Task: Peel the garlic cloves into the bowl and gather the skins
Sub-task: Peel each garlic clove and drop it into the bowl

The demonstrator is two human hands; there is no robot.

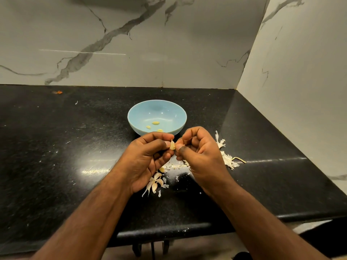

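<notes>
Nearby, skins [224, 155] beside bowl [135, 117]; both hands' fingers [170, 136] pinching one clove [172, 145].

left hand [148, 156]: bare, no ring or glove | right hand [199, 156]: bare, no ring or glove | forearms: both bare, no sleeve or watch visible | nails: short

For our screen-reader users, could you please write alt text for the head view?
Two hands peel a garlic clove over a black counter: the left hand pinches it, the right hand picks at it. Behind, a blue bowl holds three peeled cloves; skins lie scattered.
</notes>
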